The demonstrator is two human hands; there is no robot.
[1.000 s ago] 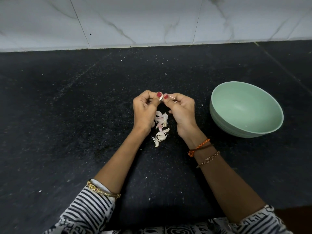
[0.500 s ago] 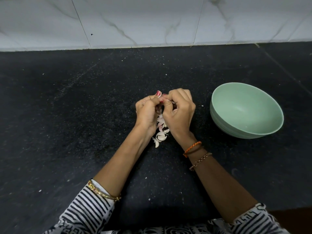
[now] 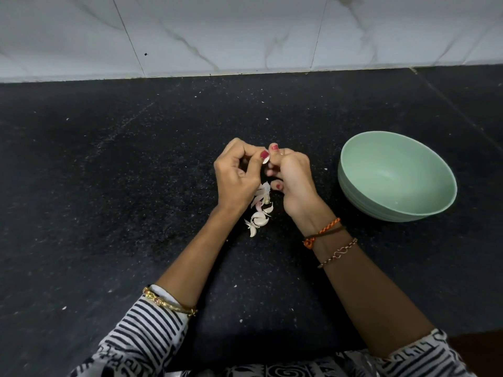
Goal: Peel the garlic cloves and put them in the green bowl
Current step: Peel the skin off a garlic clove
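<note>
Nearest on the speckled black stone counter [image 3: 109, 213], just below the wrists, lies a small heap of white-and-pink papery garlic cloves and loose skins [image 3: 258, 213], touching one another; which pieces are whole cloves and which are bare husk is hard to tell. Above the heap, the left hand [image 3: 236, 175] and right hand [image 3: 292, 180] meet with curled fingers, pinching 1 small pale garlic clove [image 3: 265, 160] between the red-nailed thumbs; only a sliver of it shows. A clove like this is light, firm but bruisable, and slick once bare, while its skin is thin, dry and tears easily. It probably handles best pinched at the 2 ends, with a nail lifting the skin at the root tip. Further right, well apart from the hands, the pale green round plastic bowl [image 3: 353, 191] stands upright with no cloves visible inside.
</note>
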